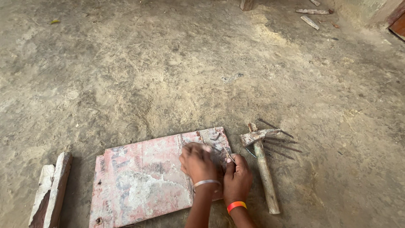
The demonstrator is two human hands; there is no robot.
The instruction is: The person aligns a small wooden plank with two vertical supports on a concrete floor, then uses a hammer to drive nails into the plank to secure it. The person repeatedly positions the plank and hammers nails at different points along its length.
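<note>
One flat, paint-worn board (pixel 143 177) lies beside one rough wooden hammer (pixel 262 164) and roughly six thin nails (pixel 282 145). Right hand (pixel 237 179) fingers pinch a nail (pixel 229 156); left hand (pixel 197 162) fingers curl, blurred, on the board.

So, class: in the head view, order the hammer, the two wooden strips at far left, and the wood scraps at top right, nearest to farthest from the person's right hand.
From the right hand:
1. Hammer, just right.
2. Wooden strips, far left.
3. Wood scraps, top right.
</note>
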